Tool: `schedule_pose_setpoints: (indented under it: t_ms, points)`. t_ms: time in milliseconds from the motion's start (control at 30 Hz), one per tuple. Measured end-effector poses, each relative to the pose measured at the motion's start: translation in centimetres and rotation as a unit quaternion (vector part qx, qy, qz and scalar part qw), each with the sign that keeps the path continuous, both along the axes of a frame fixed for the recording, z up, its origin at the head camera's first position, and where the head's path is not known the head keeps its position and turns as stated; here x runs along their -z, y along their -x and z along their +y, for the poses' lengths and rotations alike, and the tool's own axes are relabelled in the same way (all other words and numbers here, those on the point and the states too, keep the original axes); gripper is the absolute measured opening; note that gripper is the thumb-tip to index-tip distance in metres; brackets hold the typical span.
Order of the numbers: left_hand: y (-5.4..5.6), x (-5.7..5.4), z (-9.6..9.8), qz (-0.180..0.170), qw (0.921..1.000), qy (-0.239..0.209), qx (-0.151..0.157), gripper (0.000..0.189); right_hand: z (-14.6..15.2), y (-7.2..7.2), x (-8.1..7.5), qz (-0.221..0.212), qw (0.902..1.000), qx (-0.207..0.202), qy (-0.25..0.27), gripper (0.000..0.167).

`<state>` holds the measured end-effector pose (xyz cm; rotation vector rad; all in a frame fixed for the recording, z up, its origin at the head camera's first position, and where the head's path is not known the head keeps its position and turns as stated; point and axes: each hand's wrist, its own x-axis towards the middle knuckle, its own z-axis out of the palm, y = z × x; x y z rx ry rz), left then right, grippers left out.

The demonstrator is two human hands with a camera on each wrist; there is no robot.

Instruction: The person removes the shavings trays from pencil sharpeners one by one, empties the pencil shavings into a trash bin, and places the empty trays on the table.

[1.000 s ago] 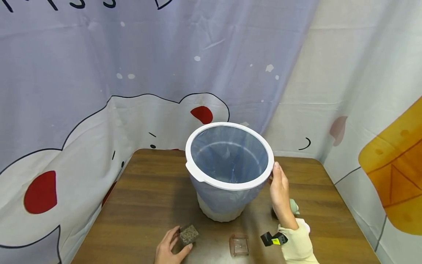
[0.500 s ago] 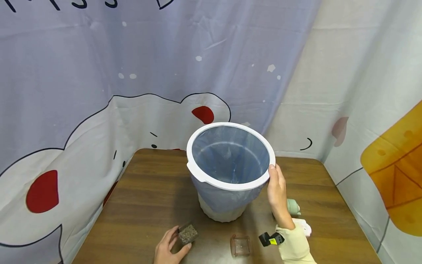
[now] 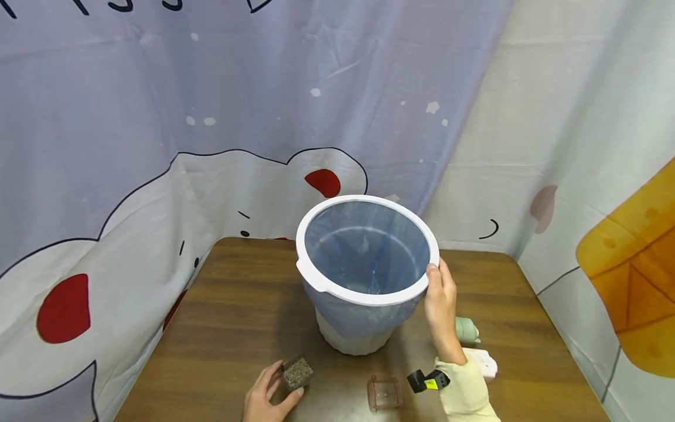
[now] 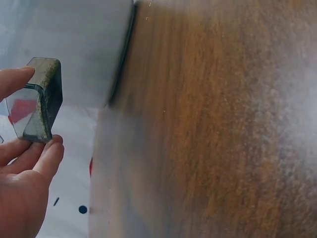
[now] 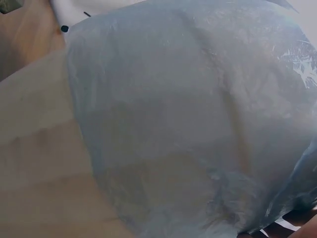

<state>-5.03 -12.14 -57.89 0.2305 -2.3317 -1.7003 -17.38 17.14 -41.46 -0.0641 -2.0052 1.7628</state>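
Note:
My left hand pinches a small clear box with speckled, grainy brown-green material in it, low over the near part of the table. In the left wrist view the box is tilted between thumb and fingertips. A white waste bin lined with a bluish see-through bag stands at the middle of the table. My right hand grips its right rim, thumb on the rim and fingers behind it. The bag fills most of the right wrist view, fingers partly showing at the lower right.
A small reddish clear container lies on the wooden table in front of the bin. Beyond my right forearm are a pale green roll and a white object, both partly hidden. Printed curtains hang behind the table.
My right hand has shifted slightly left and its thumb has come onto the bin's rim. More of the green roll and white object shows. The left hand still holds the box, almost unmoved.

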Motion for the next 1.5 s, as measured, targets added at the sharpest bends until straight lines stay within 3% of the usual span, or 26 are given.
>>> schedule_pose_setpoints:
  t_ms: [233,533,1133,1500]
  points:
    - [0.0,-0.2,-0.3,-0.013,0.9999,-0.004,-0.008,0.065,-0.2,0.1,0.1,0.013,0.9998,-0.003,0.015,0.041]
    - [0.2,-1.0,-1.2,0.024,0.9991,0.023,-0.027,0.066,-0.3,-0.1,0.0,0.016,0.9996,-0.001,0.024,0.042]
    - [0.5,-1.9,-1.9,0.025,0.9995,0.020,0.001,0.068,-0.6,-0.3,-0.3,0.024,0.9975,0.005,0.066,0.038]
    - [1.4,-2.7,-2.1,0.065,0.9974,0.021,0.025,0.066,-0.7,-0.4,-0.3,0.020,0.9973,0.018,0.068,0.036]
